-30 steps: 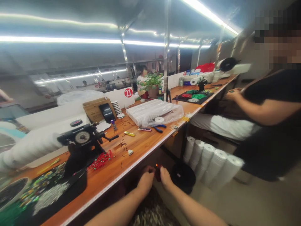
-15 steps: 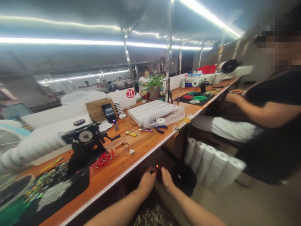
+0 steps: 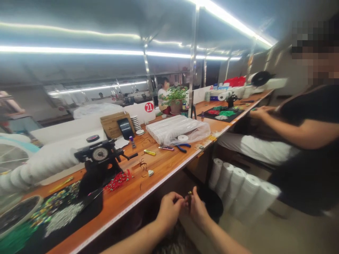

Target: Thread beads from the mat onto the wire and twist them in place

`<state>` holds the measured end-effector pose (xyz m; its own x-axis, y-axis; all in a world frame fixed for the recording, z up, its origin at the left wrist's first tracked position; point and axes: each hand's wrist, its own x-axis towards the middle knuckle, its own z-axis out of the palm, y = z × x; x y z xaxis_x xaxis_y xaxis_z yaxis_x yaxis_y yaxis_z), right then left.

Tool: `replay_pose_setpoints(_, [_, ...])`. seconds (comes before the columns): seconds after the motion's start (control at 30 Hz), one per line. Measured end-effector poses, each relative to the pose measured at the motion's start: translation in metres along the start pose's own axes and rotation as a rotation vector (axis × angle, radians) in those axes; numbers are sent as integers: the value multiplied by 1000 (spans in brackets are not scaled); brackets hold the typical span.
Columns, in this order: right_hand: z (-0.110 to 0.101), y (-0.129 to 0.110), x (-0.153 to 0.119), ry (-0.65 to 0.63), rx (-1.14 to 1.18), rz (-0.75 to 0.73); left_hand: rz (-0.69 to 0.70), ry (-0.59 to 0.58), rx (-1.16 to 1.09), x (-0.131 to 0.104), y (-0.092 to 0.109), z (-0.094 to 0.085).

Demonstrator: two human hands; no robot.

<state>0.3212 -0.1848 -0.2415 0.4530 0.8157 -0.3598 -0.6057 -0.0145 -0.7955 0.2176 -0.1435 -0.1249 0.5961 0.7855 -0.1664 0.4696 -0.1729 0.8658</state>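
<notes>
Below the front edge of the wooden bench [image 3: 159, 164], my two hands are close together. My right hand [image 3: 199, 208] is wrapped round a small dark lighter [image 3: 189, 197], its metal top pointing up and no flame showing. My left hand [image 3: 170, 209] is closed in a pinch just to the left of the lighter. Whatever sits between those fingertips is too small to make out. On the bench above them are a small white piece [image 3: 150, 173], thin dark scraps [image 3: 143, 163] and a yellow cutter [image 3: 149, 152].
A black hand-cranked counter [image 3: 100, 154] stands at left near red beaded pieces [image 3: 119, 180] and a black mat [image 3: 92, 206]. Bagged white spools [image 3: 172, 128] and blue-handled pliers [image 3: 182, 147] lie farther back. White rolls [image 3: 238, 183] stand below; a co-worker [image 3: 307, 123] sits at right.
The lighter's flame has gone out. Both hands have shifted slightly to the right in view, and the whole scene has moved slightly right and down.
</notes>
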Motion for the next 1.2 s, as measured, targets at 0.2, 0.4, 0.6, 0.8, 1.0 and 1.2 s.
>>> replay_pose_setpoints(0.2, [-45, -6, -19, -49, -108, 85, -146, -331, -912, -52, 51, -35])
replay_pose_setpoints(0.4, [-7, -90, -64, -298, -368, -203, 81, -515, -996, -102, 84, -83])
replay_pose_setpoints(0.6, [97, -170, -19, -209, -1124, -841, 129, -412, -938, -126, 87, -105])
replay_pose_setpoints(0.8, [194, -168, 67, -224, -1564, -744, 177, -317, -1033, -121, 66, -129])
replay_pose_setpoints(1.0, [233, -158, 104, -264, -1689, -675, 120, -55, -954, -107, 38, -171])
replay_pose_setpoints(1.2, [251, -154, 135, -358, -1622, -661, 2, 188, -891, -103, 0, -211])
